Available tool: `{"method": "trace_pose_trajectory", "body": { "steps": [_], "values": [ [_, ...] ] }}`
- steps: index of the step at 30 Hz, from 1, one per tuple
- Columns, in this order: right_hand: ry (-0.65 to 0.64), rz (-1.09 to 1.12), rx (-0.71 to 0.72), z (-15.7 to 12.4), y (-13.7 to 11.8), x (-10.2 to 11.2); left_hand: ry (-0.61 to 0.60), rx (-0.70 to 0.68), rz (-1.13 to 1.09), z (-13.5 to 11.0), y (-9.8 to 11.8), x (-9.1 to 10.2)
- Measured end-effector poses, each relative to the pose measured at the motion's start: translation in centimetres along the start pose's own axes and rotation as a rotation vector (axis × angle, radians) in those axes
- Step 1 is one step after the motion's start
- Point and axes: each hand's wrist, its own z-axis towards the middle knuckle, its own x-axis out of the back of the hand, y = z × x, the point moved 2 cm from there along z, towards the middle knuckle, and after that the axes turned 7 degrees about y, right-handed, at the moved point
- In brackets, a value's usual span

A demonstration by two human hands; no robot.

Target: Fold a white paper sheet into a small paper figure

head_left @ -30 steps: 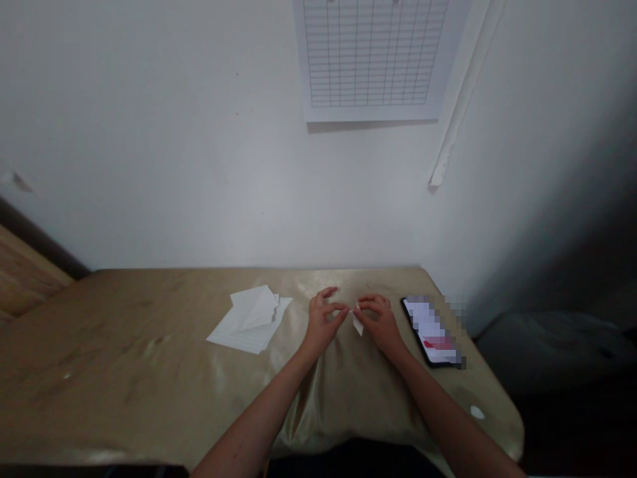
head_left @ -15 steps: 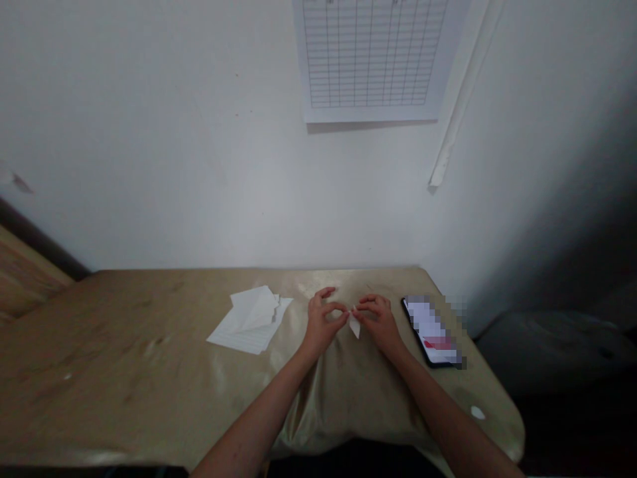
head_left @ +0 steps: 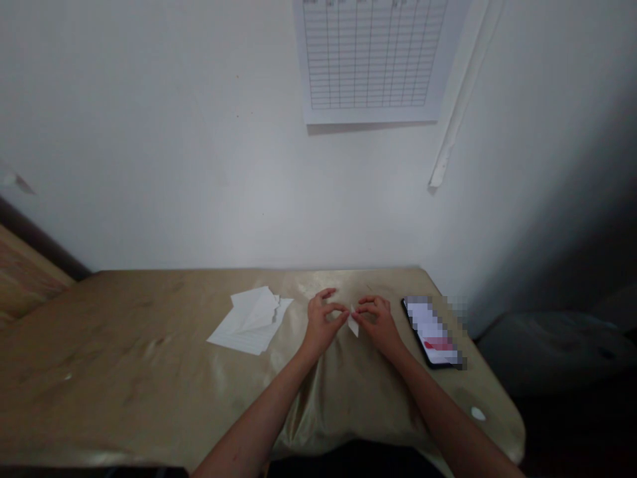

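Observation:
A small folded piece of white paper (head_left: 353,324) is pinched between both my hands over the tan table (head_left: 124,352). My left hand (head_left: 322,323) grips its left side with thumb and forefinger, the other fingers curled. My right hand (head_left: 379,322) pinches its right side in the same way. The paper's lower point hangs toward the tabletop. How the paper is folded is too small to make out.
Several loose white sheets (head_left: 251,320) lie left of my hands. A phone (head_left: 432,331) with a lit screen lies to the right. A small white scrap (head_left: 478,413) sits near the front right corner. A grid chart (head_left: 371,56) hangs on the wall.
Both hands have closed in slightly on the small paper, which shifted a little to the left. Everything else stays where it was.

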Motion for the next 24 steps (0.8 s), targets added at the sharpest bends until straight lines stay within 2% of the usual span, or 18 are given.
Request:
{"method": "trace_pose_trajectory", "body": {
  "steps": [7,14,18,24],
  "values": [
    [-0.017,-0.008,0.038,-0.12,0.47,-0.37,0.003,0.032,-0.036,0.05,-0.37,0.18],
    [0.021,-0.153,0.067,-0.23,0.54,-0.26,0.069,0.045,0.001,0.07,-0.36,0.47],
    [-0.02,-0.219,0.069,-0.42,0.37,-0.25,0.097,0.032,0.03,0.11,-0.02,0.74],
    [-0.079,-0.172,0.093,-0.56,0.24,-0.42,0.11,0.027,0.042,0.19,0.24,0.9]
  ]
}}
